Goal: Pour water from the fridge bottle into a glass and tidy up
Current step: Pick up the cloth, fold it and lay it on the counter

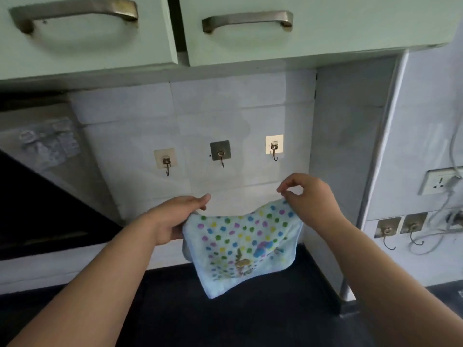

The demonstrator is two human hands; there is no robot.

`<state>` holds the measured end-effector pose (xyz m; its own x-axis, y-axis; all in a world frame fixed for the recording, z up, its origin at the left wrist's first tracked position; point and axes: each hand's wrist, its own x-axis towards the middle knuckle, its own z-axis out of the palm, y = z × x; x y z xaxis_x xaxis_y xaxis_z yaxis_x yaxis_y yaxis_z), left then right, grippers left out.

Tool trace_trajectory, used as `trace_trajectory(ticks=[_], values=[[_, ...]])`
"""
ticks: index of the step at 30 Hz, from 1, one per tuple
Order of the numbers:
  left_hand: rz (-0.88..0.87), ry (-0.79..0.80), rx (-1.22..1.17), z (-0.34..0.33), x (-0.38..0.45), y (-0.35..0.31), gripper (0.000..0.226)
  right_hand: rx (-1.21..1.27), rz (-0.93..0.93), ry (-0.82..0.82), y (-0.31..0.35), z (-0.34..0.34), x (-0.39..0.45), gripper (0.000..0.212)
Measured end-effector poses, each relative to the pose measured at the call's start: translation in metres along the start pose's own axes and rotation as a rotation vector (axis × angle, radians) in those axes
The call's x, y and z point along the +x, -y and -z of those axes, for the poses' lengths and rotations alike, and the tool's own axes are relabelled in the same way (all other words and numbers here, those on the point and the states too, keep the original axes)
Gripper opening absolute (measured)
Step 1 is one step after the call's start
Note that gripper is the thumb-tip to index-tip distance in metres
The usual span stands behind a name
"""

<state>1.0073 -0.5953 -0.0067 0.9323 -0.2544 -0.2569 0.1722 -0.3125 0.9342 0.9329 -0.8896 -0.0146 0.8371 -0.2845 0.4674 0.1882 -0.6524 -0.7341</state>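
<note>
A small light-blue towel [241,246] with coloured dots hangs between my two hands in front of the tiled wall. My left hand [175,216] grips its upper left corner. My right hand [308,196] pinches the upper right corner between thumb and fingers. Three adhesive wall hooks sit just above the towel: a left hook [166,162], a middle hook [220,154] and a right hook [274,149]. All three are bare. No bottle or glass is in view.
Pale green cabinets [100,33] with metal handles hang overhead. A dark chimney hood [45,209] fills the left. A black counter [225,309] lies below. On the right wall are a socket [438,182], cables and two more hooks [400,229].
</note>
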Motion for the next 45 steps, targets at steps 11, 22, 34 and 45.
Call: trace_trajectory(ticks=[11, 22, 34, 45], values=[[-0.186, -0.249, 0.144, 0.002, 0.049, 0.023, 0.027, 0.602, -0.278, 0.447, -0.046, -0.011, 0.090, 0.041], [-0.334, -0.645, 0.875, 0.030, 0.111, -0.023, 0.027, -0.042, -0.073, 0.239, -0.054, -0.047, 0.139, 0.008], [-0.456, -0.540, 0.539, 0.040, 0.165, -0.042, 0.054, 0.094, -0.056, 0.217, -0.040, -0.090, 0.189, 0.015], [-0.296, -0.559, 1.115, 0.033, 0.216, -0.031, 0.063, -0.289, 0.043, 0.395, -0.051, -0.165, 0.210, 0.054]])
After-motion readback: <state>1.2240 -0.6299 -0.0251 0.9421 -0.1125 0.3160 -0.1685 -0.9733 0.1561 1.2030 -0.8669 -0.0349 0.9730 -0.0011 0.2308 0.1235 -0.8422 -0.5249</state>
